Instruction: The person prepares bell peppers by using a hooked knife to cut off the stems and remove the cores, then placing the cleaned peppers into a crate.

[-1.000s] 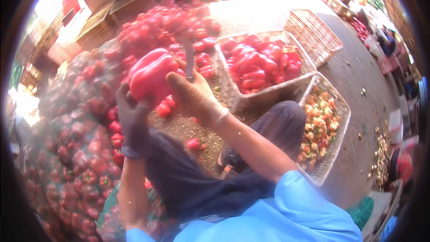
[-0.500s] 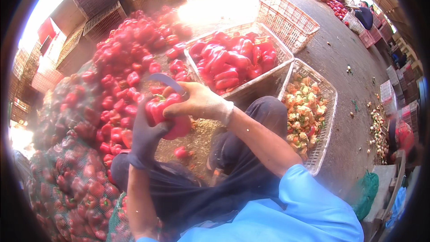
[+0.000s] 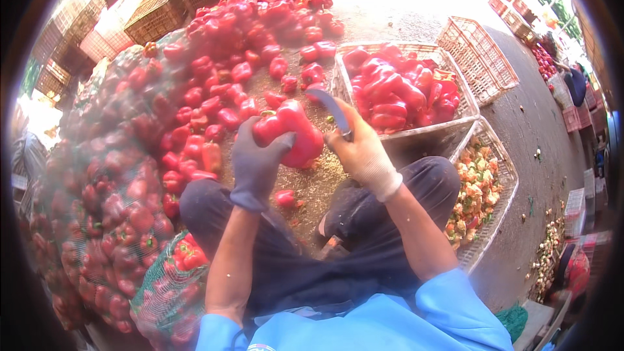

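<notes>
A large red bell pepper (image 3: 298,131) is gripped by my left hand (image 3: 255,164), which wears a dark glove; the thumb presses on its near side. Its green stem points to the left. My right hand (image 3: 365,157), in a pale glove stained orange, is closed around a small curved knife (image 3: 334,113). The blade sticks up and left, just beside the pepper and apart from it. On the ground below lies a small red pepper piece (image 3: 285,198). Beyond my right hand stands a white crate (image 3: 429,135) heaped with red peppers (image 3: 393,94).
A second crate (image 3: 508,185) by my right knee holds pale pepper cores (image 3: 478,185). An upright empty crate (image 3: 478,58) stands behind. Loose peppers (image 3: 240,32) pile up on the left, beside full net sacks (image 3: 110,221). Far right, a person (image 3: 575,84) sits near more crates.
The right hand and knife have come away from the pepper to the right. The left hand still grips the pepper, now turned with its stem to the left. The whole view has swung leftward.
</notes>
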